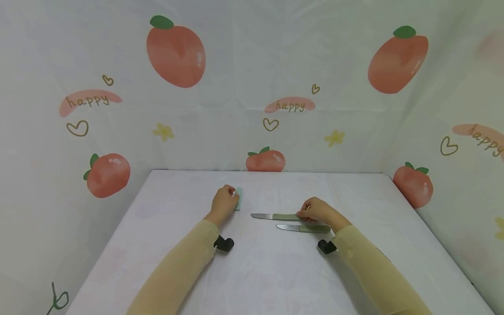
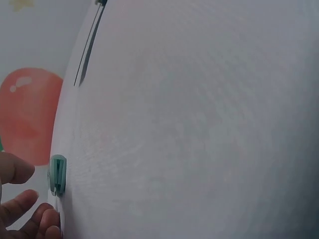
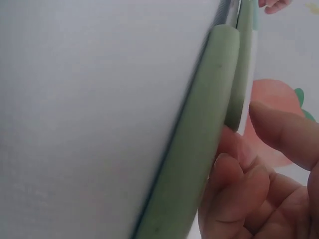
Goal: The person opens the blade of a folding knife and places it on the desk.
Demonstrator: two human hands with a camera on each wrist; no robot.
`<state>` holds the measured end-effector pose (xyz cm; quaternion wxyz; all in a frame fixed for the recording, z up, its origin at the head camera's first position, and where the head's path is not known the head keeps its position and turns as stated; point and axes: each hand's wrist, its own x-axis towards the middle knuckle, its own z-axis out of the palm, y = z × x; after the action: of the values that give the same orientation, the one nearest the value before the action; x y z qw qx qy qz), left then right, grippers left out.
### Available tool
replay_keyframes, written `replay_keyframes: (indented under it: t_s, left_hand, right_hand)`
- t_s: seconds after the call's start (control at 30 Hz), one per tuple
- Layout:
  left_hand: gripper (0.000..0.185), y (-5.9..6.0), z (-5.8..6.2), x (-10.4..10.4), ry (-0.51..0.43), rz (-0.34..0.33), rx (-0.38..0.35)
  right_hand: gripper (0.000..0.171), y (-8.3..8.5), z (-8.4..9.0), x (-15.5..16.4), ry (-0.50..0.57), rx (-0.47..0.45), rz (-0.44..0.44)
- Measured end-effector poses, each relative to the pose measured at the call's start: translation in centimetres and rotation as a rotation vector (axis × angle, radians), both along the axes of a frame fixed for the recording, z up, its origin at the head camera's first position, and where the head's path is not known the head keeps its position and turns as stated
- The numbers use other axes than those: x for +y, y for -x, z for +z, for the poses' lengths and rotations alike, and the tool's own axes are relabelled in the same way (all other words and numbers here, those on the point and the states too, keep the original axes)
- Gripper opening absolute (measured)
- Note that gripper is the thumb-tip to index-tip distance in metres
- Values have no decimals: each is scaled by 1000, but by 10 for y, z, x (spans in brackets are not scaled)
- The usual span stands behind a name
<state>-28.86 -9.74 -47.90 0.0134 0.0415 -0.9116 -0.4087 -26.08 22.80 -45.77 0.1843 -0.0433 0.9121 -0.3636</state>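
Observation:
Two small knives lie on the white table with their blades to the left. The far knife (image 1: 284,216) and the near knife (image 1: 315,229) both have green handles. My right hand (image 1: 320,210) is at the handle end of the far knife, fingertips right by it. In the right wrist view the thumb (image 3: 286,132) and the other fingers stand apart beside that handle's butt. A slim mint-green slotted piece (image 2: 58,174) lies pointing away from me on the left. Beside it is my left hand (image 1: 223,202), with thumb and fingers spread apart in the left wrist view.
Behind the table (image 1: 267,275) hangs a white cloth (image 1: 220,135) printed with red fruit and "happy" lettering. Beige sleeves (image 1: 173,267) cover both forearms, and a black wrist camera (image 1: 224,243) sits under each wrist.

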Motion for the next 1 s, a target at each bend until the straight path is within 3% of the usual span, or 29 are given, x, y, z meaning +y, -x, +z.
replay_keyframes:
  t_s: [0.27,0.63,0.83,1.0]
  left_hand:
    - [34,6,-2,0,87,-15,5]
    - [28,11,9,1,158,-51,-101]
    - [25,9,15,-2,173,-82,-162]
    - [24,4,14,-2,157,-97,-167]
  right_hand:
    - [20,-3,10,2,-26,8,-10]
    - [22,-8,21,-5,38,37,27]
    - [23,-11,26,-12,52,58,43]
    - [24,-14,28,-17,87,79,39]
